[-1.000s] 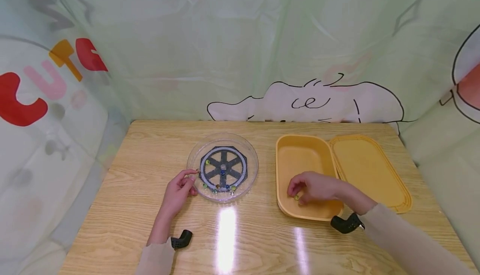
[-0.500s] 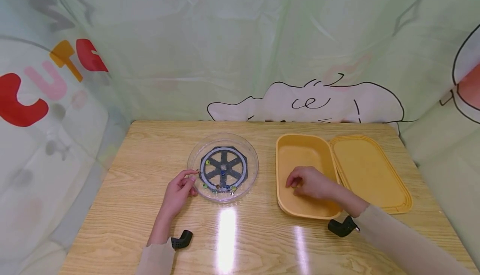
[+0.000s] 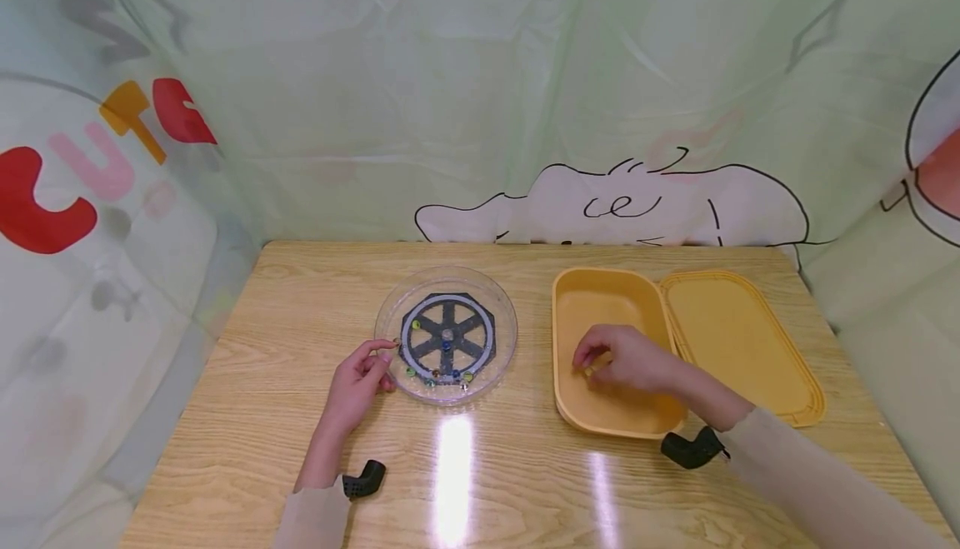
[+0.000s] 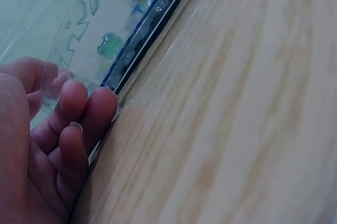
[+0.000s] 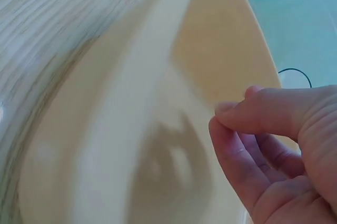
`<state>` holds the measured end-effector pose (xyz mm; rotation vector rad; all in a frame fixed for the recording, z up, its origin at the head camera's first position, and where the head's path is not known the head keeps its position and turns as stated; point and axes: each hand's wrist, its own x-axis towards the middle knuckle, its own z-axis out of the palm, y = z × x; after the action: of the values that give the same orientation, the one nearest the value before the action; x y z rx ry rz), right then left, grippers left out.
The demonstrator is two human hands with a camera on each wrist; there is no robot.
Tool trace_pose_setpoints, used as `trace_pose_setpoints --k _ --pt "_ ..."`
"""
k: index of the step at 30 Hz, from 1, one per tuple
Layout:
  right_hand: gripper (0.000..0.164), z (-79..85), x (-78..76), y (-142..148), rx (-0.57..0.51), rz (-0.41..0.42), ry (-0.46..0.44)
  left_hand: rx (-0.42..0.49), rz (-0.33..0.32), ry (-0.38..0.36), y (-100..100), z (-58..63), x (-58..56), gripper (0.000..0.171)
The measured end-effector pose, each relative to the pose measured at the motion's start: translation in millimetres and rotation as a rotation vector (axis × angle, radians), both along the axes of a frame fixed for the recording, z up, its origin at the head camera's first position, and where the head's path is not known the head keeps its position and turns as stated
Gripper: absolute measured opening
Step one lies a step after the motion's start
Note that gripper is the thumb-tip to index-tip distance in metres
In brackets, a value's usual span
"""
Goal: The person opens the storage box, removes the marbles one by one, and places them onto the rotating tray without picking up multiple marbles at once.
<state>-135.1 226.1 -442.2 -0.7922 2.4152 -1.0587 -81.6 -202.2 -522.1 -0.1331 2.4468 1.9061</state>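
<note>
My left hand (image 3: 355,384) grips the near-left rim of a clear round dish (image 3: 504,292), forefinger over the edge. In the left wrist view, the curled fingers (image 4: 101,109) sit right at the dish's side. Inside, several glass marbles (image 3: 410,372) lie about a dark, six-spoked wheel shape (image 3: 447,312). My right hand (image 3: 626,359) is inside the orange plastic box (image 3: 600,286), its thumb and forefinger drawn together in a pinch. In the right wrist view, those fingertips (image 5: 225,109) meet above the box floor and hide the marble between them.
An orange lid (image 3: 738,341) lies against the box's right side. Dish, box and lid rest on a wooden table (image 3: 315,291), with a printed curtain (image 3: 405,99) hanging behind it. Black wrist devices (image 3: 365,479) are worn on both arms.
A yellow-green marble showed between the right thumb and fingers a second ago; the hand has since risen away from that spot and the marble is out of sight. The left hand stays put.
</note>
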Motion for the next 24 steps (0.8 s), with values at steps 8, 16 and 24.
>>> trace_pose_setpoints --k 8,16,24 --pt "0.024 -4.4 -1.0 -1 0.021 -0.017 0.029 -0.01 0.002 -0.004 0 0.1 -0.2 0.019" --pt "0.031 -10.4 -4.3 0 0.059 0.011 0.055 -0.018 0.001 0.014 0 -0.2 0.2 0.02" --pt "0.028 -7.7 -3.6 -1 0.151 0.008 0.114 -0.009 0.001 0.008 0 -0.2 -0.1 0.021"
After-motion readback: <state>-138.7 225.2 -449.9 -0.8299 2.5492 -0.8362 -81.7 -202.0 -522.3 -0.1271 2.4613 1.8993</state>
